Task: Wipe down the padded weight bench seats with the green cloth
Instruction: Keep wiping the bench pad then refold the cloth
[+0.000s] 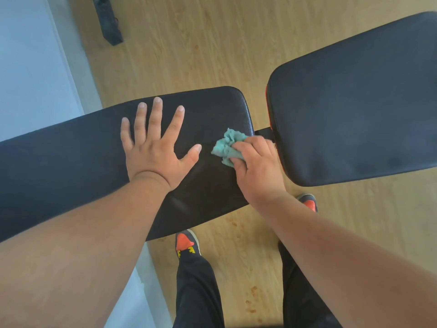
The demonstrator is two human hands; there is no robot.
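Two black padded bench pads lie below me. The left pad (pixel 71 162) runs from the left edge to the middle. The right pad (pixel 354 102) fills the upper right and has an orange-red edge. My left hand (pixel 153 147) rests flat on the left pad, fingers spread, holding nothing. My right hand (pixel 257 169) grips a crumpled green cloth (pixel 227 145) and presses it onto the left pad near its right end. A dark frame bar (pixel 263 132) joins the two pads just beyond the cloth.
Light wood floor (pixel 189 48) surrounds the bench. A pale wall (pixel 30 67) stands at the left. A black metal foot of some equipment (pixel 107 22) lies on the floor at the top left. My feet in orange-and-grey shoes (pixel 186 242) stand under the bench's near edge.
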